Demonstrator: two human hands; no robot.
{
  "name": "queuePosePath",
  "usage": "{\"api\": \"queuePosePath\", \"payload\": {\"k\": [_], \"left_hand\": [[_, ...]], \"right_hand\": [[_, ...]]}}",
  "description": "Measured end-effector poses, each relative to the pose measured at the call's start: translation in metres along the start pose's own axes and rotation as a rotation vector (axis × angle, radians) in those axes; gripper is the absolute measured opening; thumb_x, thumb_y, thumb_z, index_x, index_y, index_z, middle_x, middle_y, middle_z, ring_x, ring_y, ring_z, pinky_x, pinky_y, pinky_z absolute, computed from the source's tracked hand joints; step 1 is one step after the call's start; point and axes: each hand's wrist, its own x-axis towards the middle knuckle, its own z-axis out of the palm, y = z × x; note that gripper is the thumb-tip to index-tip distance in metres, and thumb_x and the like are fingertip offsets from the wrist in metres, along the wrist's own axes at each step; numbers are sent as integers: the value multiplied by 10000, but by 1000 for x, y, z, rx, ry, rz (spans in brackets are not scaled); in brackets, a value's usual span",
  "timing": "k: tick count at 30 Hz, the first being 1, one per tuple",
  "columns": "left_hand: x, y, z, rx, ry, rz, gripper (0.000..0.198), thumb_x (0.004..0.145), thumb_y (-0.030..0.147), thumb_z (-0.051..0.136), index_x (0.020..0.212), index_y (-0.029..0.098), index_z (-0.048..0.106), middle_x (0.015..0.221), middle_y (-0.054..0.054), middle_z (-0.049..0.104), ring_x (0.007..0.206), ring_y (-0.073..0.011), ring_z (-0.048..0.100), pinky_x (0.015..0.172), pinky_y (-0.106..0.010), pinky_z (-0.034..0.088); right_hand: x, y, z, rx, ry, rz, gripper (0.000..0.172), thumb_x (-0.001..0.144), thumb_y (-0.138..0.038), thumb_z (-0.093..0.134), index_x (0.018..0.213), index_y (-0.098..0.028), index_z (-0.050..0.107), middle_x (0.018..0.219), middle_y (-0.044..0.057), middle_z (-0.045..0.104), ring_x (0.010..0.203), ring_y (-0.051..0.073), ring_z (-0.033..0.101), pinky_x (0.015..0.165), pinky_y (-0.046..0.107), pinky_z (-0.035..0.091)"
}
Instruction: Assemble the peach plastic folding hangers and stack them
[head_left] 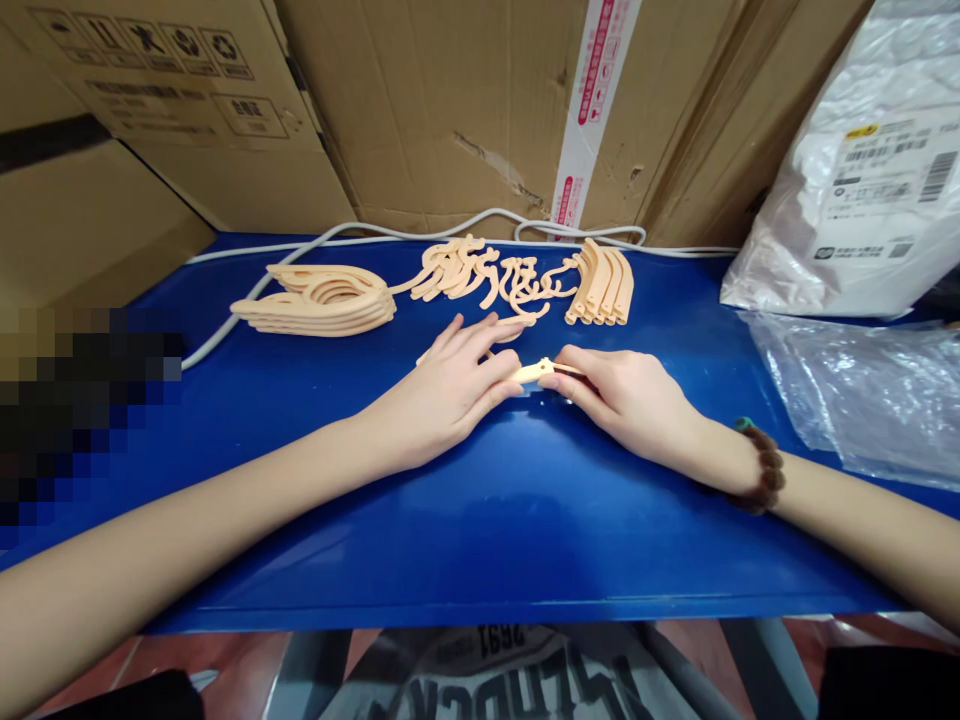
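Writing first. Left carton (217,180): row of handling icons, a boxed mark that appears to read 合格证, lines beside it blurred. Rear carton (450,120): white tape (596,90) with red Chinese print, too small to read. White bag (787,240) at right: shipping label (889,190), barcodes and yellow logo, text illegible. Shirt (517,680) below the table (480,540) edge: digits and large letters, upside-down.

Cream piece (534,373) between the hands, above the table. Left hand (442,395): grip narrow, holding its near end; fingers cover more cream parts. Right hand (645,405): grip pinched on a slender part (568,369) at the holed end.

Behind: stacked looped pieces (322,318), loose curved hooks (457,270), row of tubular arms (604,285). White cable (330,237) crosses behind and curls left of the stack. Clear plastic (862,400) lies right, beyond the right wrist.
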Motion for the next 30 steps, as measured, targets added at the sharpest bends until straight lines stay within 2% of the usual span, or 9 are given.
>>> {"api": "queuePosePath", "payload": {"k": [5,8,11,14,21,30], "left_hand": [[-1,2,-1,2,-25,0,364,1035,410,275,1091,204,570,1552,-84,346,1466,-287,237,1196,-583,139],[-1,2,-3,2,-26,4,360,1037,397,268,1087,206,569,1550,-82,347,1455,-279,262,1192,-587,144],[0,1,-3,7,-26,6,357,1038,392,265,1080,203,565,1547,-87,348,1447,-276,278,1190,-581,154],[0,0,-3,8,-21,7,350,1036,397,275,1071,204,564,1541,-94,355,1444,-273,281,1189,-578,165],[1,-1,1,-26,22,3,324,1030,404,305,1070,210,561,1531,-95,371,1430,-256,312,1185,-578,189],[0,1,-2,-21,-9,8,342,1034,410,288,1094,207,556,1538,-98,361,1458,-266,260,1193,-571,168]], "right_hand": [[-3,-1,0,-162,37,-55,462,1024,-503,251,939,-199,588,857,23,681,656,141,602,531,262,236],[-5,-2,-1,-305,62,-89,496,1031,-489,209,935,-199,600,838,23,669,604,137,574,501,278,182],[-5,-3,-1,-353,80,-92,522,1031,-490,181,921,-203,602,816,24,657,594,142,562,497,283,168],[-3,-3,-2,-254,55,-46,511,1026,-508,197,918,-201,592,821,24,653,619,142,566,510,277,193],[1,-4,-4,206,-19,65,432,1008,-542,287,873,-209,526,763,-10,629,642,128,552,590,240,311],[-2,-1,-2,-25,32,-6,446,1010,-538,279,945,-204,566,809,17,678,671,154,609,567,251,286]]}}
